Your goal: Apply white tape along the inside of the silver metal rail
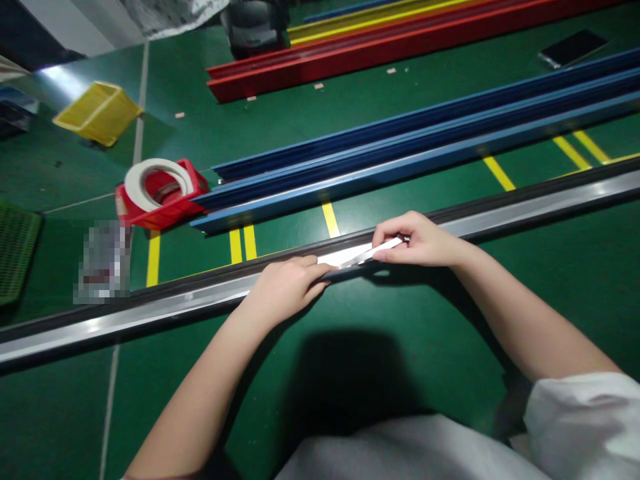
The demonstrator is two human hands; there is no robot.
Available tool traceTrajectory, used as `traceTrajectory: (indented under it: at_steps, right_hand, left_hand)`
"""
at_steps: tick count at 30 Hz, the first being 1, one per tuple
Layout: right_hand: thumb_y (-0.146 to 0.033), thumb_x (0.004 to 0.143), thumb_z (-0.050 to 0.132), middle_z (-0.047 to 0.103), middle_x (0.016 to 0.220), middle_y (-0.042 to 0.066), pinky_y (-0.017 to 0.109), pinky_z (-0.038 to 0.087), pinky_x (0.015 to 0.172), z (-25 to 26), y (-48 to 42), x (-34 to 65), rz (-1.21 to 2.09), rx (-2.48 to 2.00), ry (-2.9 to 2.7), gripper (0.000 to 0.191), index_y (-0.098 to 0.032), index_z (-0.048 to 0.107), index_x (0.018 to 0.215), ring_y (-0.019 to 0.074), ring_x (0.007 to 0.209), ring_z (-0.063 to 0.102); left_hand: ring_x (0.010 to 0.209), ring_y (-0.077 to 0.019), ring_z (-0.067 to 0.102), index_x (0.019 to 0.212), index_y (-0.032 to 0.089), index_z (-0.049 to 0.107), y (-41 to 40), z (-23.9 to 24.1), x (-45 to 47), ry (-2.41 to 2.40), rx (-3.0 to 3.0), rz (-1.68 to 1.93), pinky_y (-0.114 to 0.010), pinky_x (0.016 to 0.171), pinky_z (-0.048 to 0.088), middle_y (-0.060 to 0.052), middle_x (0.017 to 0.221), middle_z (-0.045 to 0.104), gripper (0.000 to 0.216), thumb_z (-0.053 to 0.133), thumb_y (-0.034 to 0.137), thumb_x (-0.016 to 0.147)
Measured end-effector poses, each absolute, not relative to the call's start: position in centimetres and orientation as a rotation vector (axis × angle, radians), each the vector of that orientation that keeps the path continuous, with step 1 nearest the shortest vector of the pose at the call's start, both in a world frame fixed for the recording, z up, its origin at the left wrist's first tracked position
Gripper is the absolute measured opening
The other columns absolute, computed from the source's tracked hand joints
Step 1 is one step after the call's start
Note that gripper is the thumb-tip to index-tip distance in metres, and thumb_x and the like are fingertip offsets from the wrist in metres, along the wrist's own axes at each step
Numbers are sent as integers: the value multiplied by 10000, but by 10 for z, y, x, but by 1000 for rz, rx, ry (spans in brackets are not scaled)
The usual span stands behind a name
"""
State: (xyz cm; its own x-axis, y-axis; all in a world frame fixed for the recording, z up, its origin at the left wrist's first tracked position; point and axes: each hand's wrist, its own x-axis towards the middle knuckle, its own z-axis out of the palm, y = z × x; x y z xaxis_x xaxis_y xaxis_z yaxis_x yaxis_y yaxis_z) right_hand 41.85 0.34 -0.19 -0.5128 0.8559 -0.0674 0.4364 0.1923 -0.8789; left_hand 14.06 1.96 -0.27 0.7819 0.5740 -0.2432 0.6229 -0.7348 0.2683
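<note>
While the green floor [380, 373] spreads under everything, a long black and silver rail [525, 207] crosses it, with blue rails [400, 147] and red rails [380, 50] lying well apart beyond. A yellow crate [97, 112] and a red tray [160, 203] bearing a white tape roll [157, 181] sit farther left. Resting on the rail, the left hand [285, 287] pinches one end of a white strip [357, 255]; the right hand [420, 240] pinches the other.

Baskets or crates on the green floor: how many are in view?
3. A yellow basket at upper left, a red basket holding a white tape roll beside the blue rails, and a green crate cut by the left edge. Others may lie outside the frame.
</note>
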Motion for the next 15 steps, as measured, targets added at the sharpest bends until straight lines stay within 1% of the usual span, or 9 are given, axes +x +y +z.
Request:
traceTrajectory:
  at_steps: [7,11,15]
  right_hand:
    - [-389,785,658,528,581,-30,198,266,511,2,1,417,1286,-1228,-2044,276,-113,669,793,58,512,395]
    - [-374,789,653,541,607,-18,202,284,539,2,2,418,1296,-1208,-2006,266,-109,664,764,66,541,411]
    - [-368,792,650,559,628,-9,202,298,550,2,3,419,1324,-1191,-1986,260,-111,652,756,78,570,443]
  left_hand:
    - [956,-189,623,1188,329,583,22,-1,149,873,2657,-228,-268,708,456,0,975,648,298,426,323,935]
    - [981,-193,619,1240,327,560,23,-2,150,861,2633,-234,-270,764,469,-14,1007,655,339,427,307,930]
    - [1022,-198,614,1277,352,532,24,-3,154,825,2600,-226,-293,836,477,-6,1080,657,372,420,293,927]
